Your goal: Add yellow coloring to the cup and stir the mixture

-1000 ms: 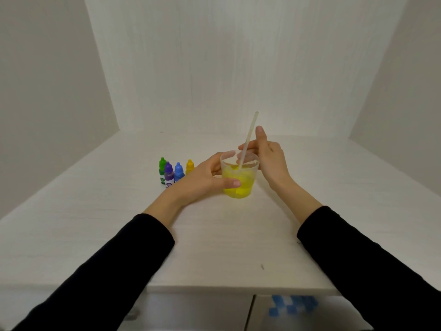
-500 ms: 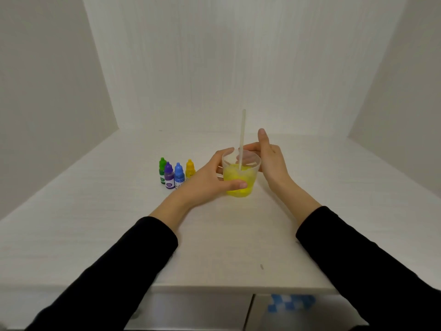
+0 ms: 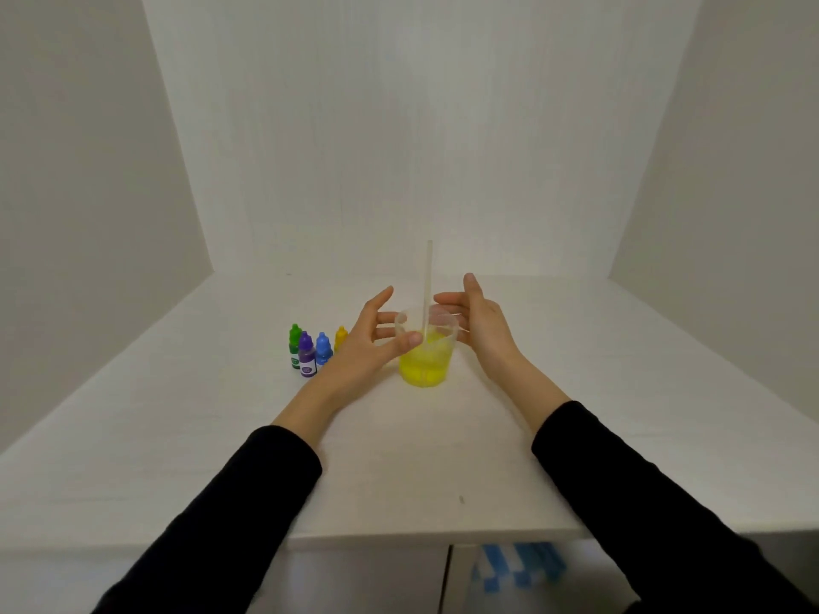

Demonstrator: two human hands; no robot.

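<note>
Fingers of the left hand (image 3: 363, 343) and the right hand (image 3: 481, 323) are spread open on both sides of the cup (image 3: 424, 347) and hold nothing; only the left thumb seems to touch it. This cup stands on the table (image 3: 221, 436), half full of yellow liquid, with the straw (image 3: 427, 290) leaning inside. It looks light, thin and easy to tip, so I would grip it low around the wall.

Left hand (image 3: 368, 343) spread, right hand (image 3: 481, 323) spread, palms facing, both forearms extended

I see the clear cup (image 3: 424, 354) of yellow liquid on the white table (image 3: 221, 436), a straw (image 3: 427, 285) standing upright in it. My left hand (image 3: 370, 343) and right hand (image 3: 481, 323) flank it, fingers spread. Four dropper bottles (image 3: 312, 351) cluster to the left.
</note>
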